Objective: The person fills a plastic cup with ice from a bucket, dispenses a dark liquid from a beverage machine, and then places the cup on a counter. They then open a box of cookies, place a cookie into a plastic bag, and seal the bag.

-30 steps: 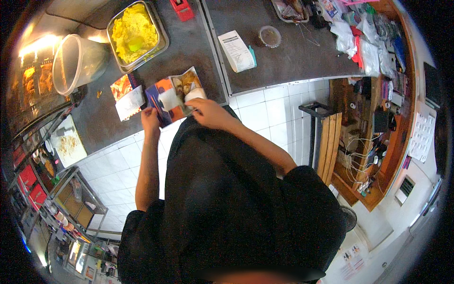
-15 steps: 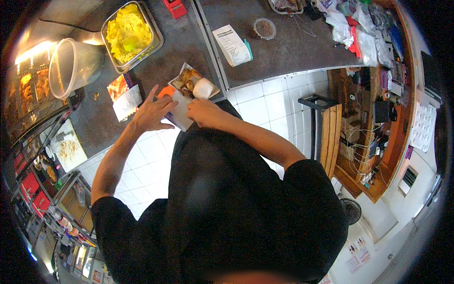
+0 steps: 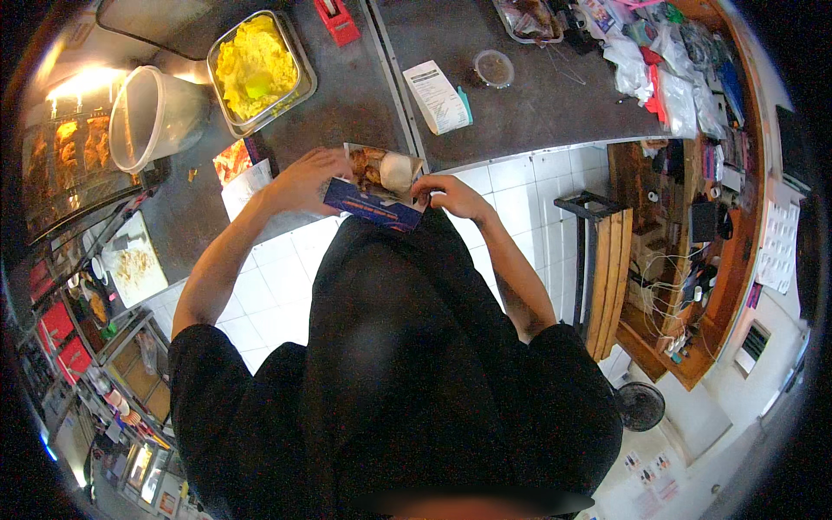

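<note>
At the near edge of the dark counter sits an opened cardboard food box (image 3: 374, 208), its dark blue side facing me. Browned pieces of food (image 3: 366, 165) lie inside it, beside a white rounded item (image 3: 397, 172) whose kind I cannot make out. My left hand (image 3: 314, 180) holds the box's left end, some fingertips hidden behind it. The right end is pinched by my right hand (image 3: 452, 196), thumb and fingers bent at the corner. To the left, a second printed piece of card (image 3: 245, 186), red, white and blue, lies on the counter.
Behind stand a metal tray (image 3: 305, 85) of yellow food and a clear plastic bucket (image 3: 139, 130). A paper slip (image 3: 436, 97), a small round tub (image 3: 493, 69) and a red holder (image 3: 337, 24) rest on the counter. Plastic bags (image 3: 637, 69) pile up at far right.
The box's near panel, showing white and orange before, now stands with its blue side out. My left hand has come right to the box's end; my right hand has moved to the opposite end.
</note>
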`<move>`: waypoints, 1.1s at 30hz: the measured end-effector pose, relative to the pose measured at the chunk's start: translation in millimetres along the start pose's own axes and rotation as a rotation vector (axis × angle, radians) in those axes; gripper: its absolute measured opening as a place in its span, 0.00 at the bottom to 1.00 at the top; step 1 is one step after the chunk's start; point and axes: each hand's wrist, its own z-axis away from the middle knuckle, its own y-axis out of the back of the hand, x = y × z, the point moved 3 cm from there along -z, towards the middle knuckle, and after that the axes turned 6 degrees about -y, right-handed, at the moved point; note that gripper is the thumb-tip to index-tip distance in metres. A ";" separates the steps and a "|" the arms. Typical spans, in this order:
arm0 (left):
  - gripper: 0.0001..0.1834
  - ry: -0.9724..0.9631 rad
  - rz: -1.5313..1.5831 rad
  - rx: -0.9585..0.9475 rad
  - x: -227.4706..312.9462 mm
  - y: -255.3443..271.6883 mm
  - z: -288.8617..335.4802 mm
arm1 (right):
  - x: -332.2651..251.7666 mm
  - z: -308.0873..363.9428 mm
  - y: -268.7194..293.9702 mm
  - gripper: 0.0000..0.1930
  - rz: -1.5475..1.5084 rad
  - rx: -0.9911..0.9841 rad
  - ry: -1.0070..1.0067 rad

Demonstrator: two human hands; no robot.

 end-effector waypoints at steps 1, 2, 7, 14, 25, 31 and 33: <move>0.38 -0.050 -0.010 -0.056 7.1 -5.3 -0.9 | -0.9 -5.6 -2.3 0.17 -0.168 -0.131 -0.066; 0.37 -0.096 -0.026 -0.114 12.2 -8.0 -2.2 | -4.0 -10.3 -2.5 0.18 -0.159 -0.185 -0.096; 0.31 0.068 -0.024 -0.084 9.8 -4.9 -8.9 | -25.9 -58.0 -19.3 0.31 -0.020 -0.317 -0.300; 0.31 0.377 0.279 0.256 -19.5 -19.5 10.7 | -12.2 -46.8 -4.6 0.40 -0.503 -0.287 -0.394; 0.38 0.309 -0.238 0.474 3.5 -25.8 30.8 | 10.4 -52.1 15.5 0.38 -0.057 -0.147 -0.116; 0.44 0.589 0.426 0.676 -37.9 -50.3 27.6 | -2.4 -76.8 16.7 0.34 -0.045 0.179 -0.040; 0.44 0.739 0.508 0.693 -53.8 -52.3 17.1 | -5.4 -78.7 16.9 0.31 -0.075 0.223 -0.024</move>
